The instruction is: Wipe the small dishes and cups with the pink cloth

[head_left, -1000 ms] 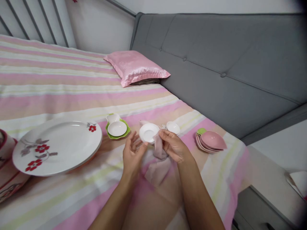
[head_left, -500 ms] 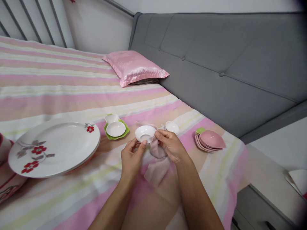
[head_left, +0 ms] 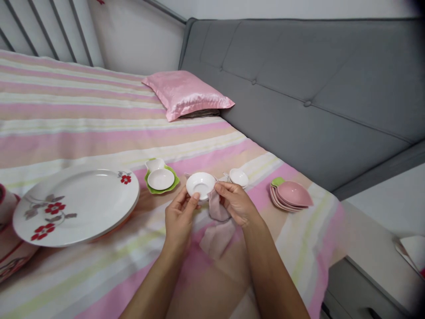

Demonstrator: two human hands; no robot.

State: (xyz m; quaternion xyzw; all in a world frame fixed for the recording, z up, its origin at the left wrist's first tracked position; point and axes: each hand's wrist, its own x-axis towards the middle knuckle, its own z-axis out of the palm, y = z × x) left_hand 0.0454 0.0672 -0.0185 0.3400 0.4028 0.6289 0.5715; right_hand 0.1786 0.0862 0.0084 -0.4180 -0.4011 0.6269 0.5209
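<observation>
A small round white bowl [head_left: 200, 182] is held up over the bed, tilted so its inside faces me. My left hand [head_left: 182, 209] is closed on its left rim, the thumb on the near edge. At its right rim, my right hand [head_left: 235, 201] pinches a thin pinkish-grey cloth [head_left: 217, 208] against the bowl. The cloth's loose end hangs below the fingers. Just behind the right hand sit small white bowls [head_left: 238, 177]. Left of the held bowl, a white dish [head_left: 160, 179] rests on a green leaf-edged dish [head_left: 172, 188].
Large white plates with red flowers [head_left: 89, 199] lie at left, beside a red-and-white container [head_left: 13, 252]. Stacked pink dishes [head_left: 294, 194] stand at right, near the bed's edge. Farther back are a pink satin pillow [head_left: 189, 93], a grey headboard [head_left: 282, 66] and a bedside cabinet [head_left: 361, 283].
My left hand has shifted slightly left and the bowl has tipped a little more toward me. My right hand stays at its rim with the cloth.
</observation>
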